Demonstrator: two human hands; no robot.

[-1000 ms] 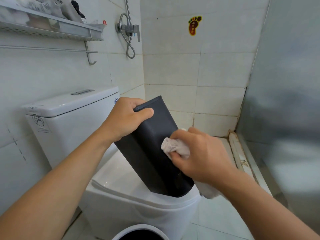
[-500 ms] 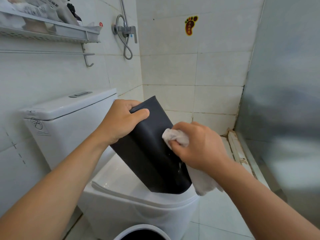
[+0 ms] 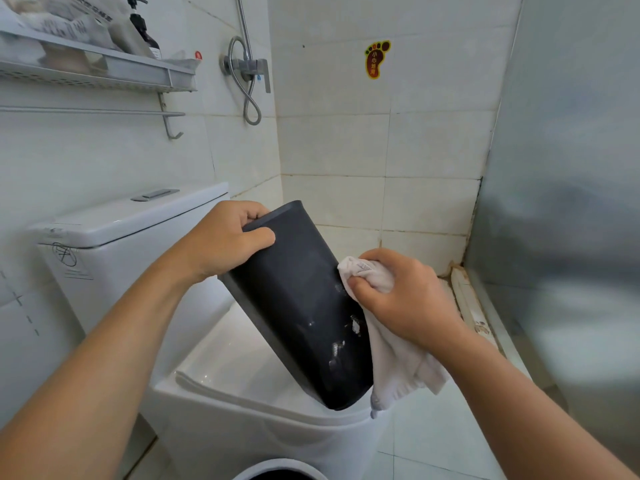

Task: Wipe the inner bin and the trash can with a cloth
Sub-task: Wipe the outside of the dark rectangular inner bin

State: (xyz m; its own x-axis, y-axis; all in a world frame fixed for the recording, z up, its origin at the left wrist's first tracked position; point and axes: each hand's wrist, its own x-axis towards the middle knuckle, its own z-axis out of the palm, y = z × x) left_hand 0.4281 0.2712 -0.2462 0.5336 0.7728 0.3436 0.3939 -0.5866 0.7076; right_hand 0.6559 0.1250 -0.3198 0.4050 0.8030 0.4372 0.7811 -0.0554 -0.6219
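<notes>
Head view: left hand (image 3: pixel 221 240) grips bin (image 3: pixel 301 306) rim at 10 o'clock; right hand (image 3: pixel 405 299) clutches cloth (image 3: pixel 398 362) at 3 o'clock; bin likely light, stiff, smooth; rim grip suits.

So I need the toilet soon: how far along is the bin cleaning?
Underway. The left hand holds the dark plastic inner bin tilted on the toilet lid; the right hand presses a white cloth to its side. Smears remain; the white-rimmed trash can awaits.
</notes>
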